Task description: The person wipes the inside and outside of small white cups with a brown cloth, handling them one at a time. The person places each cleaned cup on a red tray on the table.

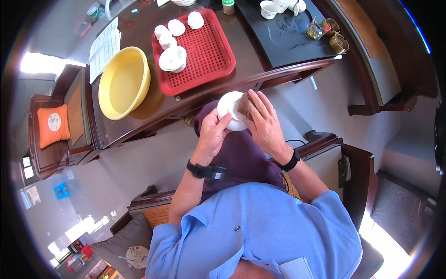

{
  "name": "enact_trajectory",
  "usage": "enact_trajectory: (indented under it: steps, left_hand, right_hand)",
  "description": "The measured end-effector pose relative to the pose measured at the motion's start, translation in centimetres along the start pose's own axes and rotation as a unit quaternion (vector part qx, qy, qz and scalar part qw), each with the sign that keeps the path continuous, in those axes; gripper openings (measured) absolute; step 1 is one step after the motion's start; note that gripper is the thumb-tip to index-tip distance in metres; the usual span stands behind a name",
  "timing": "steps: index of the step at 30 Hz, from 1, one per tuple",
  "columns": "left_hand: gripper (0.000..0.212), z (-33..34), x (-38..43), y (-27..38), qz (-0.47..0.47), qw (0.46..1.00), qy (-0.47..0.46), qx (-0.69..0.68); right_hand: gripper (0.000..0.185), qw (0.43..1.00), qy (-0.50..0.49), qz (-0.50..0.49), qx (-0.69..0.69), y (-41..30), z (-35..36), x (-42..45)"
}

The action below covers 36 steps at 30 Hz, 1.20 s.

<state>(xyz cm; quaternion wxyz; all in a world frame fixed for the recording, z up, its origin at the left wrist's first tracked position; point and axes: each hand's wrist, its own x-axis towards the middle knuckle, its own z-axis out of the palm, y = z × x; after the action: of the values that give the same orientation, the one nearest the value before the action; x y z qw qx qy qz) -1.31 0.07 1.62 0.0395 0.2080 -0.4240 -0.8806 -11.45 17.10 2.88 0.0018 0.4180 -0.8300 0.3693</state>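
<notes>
My left hand [213,134] grips the edge of a small white saucer [228,101], its thumb on the upper face. With my right hand [266,122] I press a brown cloth [245,104] against the saucer's right side. Both hands are above my lap, just in front of the table edge. On the table ahead, a red perforated tray [205,48] carries several white cups [195,20] along its left and far sides. A white lidded bowl [173,58] stands on the tray's left edge area.
Left of the tray stands a yellow plastic basin [123,83], beside printed papers [104,48]. A black tea tray [278,45] at right holds white cups [270,9], a glass cup [316,29] and brass-coloured cups [338,44]. A remote control [344,171] rests on the seat's right side.
</notes>
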Motion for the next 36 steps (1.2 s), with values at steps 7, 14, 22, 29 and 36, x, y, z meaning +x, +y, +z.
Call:
enact_trajectory:
  steps: [7, 14, 22, 29, 36]
  left_hand:
    - [0.037, -0.6, -0.3, -0.8, -0.007, 0.999, -0.031, 0.017]
    - [0.037, -1.4, -1.0, -0.3, 0.008, 1.0, -0.015, -0.006]
    - [0.033, -2.3, -2.3, -0.4, 0.071, 0.993, 0.018, 0.091]
    - [0.03, -1.0, -2.3, 0.2, 0.088, 0.932, -0.045, 0.349]
    - [0.038, -2.4, -1.6, -0.9, 0.081, 0.984, -0.096, 0.129]
  right_hand:
    - [0.052, 0.999, -0.037, -0.013, -0.013, -0.8, 0.3, -2.3]
    - [0.045, 0.991, 0.007, -0.008, -0.134, -3.0, 0.7, -0.8]
    - [0.043, 0.993, 0.003, -0.027, 0.111, -3.0, -0.8, -0.6]
    - [0.037, 1.0, 0.026, 0.002, 0.004, -3.3, 3.3, 1.6]
    - [0.042, 0.812, 0.019, 0.352, 0.465, 1.0, -0.1, 2.4]
